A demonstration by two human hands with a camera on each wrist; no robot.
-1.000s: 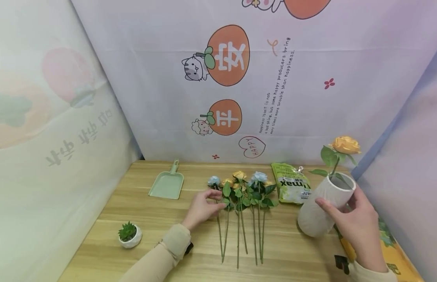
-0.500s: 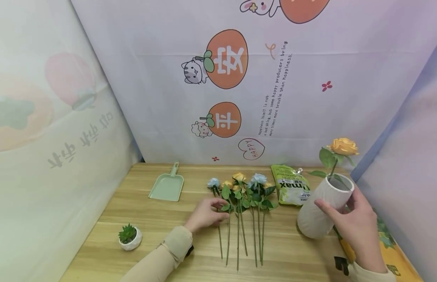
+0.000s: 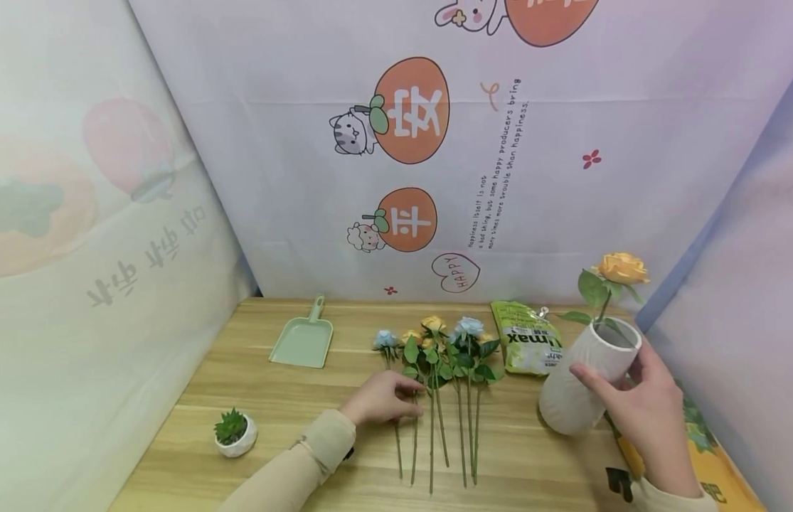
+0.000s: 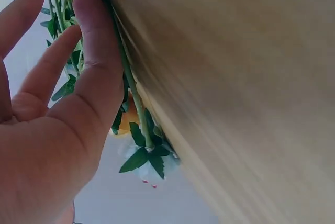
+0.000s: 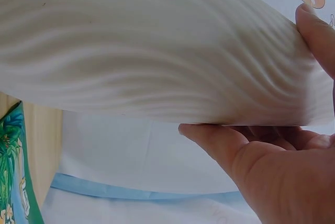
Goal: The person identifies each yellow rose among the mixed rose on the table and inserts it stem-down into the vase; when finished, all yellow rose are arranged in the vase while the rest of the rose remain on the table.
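My right hand [image 3: 655, 416] grips a white ribbed vase [image 3: 572, 398], thumb in front and fingers behind. The vase tilts to the right, and one yellow rose [image 3: 622, 268] stands in its mouth. In the right wrist view the vase's wavy side [image 5: 157, 51] spans the hand's thumb and fingers. My left hand [image 3: 380, 398] is low over the stems of the leftmost roses, its fingers apart. A blue rose [image 3: 385, 339] lies just beyond that hand; its green stem [image 4: 128, 72] runs close along a finger in the left wrist view. Several blue and yellow roses [image 3: 433, 325] lie side by side.
A green dustpan [image 3: 303, 341] lies at the back left, and a small potted succulent [image 3: 237, 435] stands at the left. Behind the roses is a green bag [image 3: 527, 338] with a clip. An orange bag [image 3: 722, 462] lies under the right forearm. Printed cloth walls [image 3: 294, 213] enclose the table.
My left hand has slid toward me and a little right along the stems. The leftmost blue rose has shifted slightly. My right hand keeps holding the vase in about the same place.
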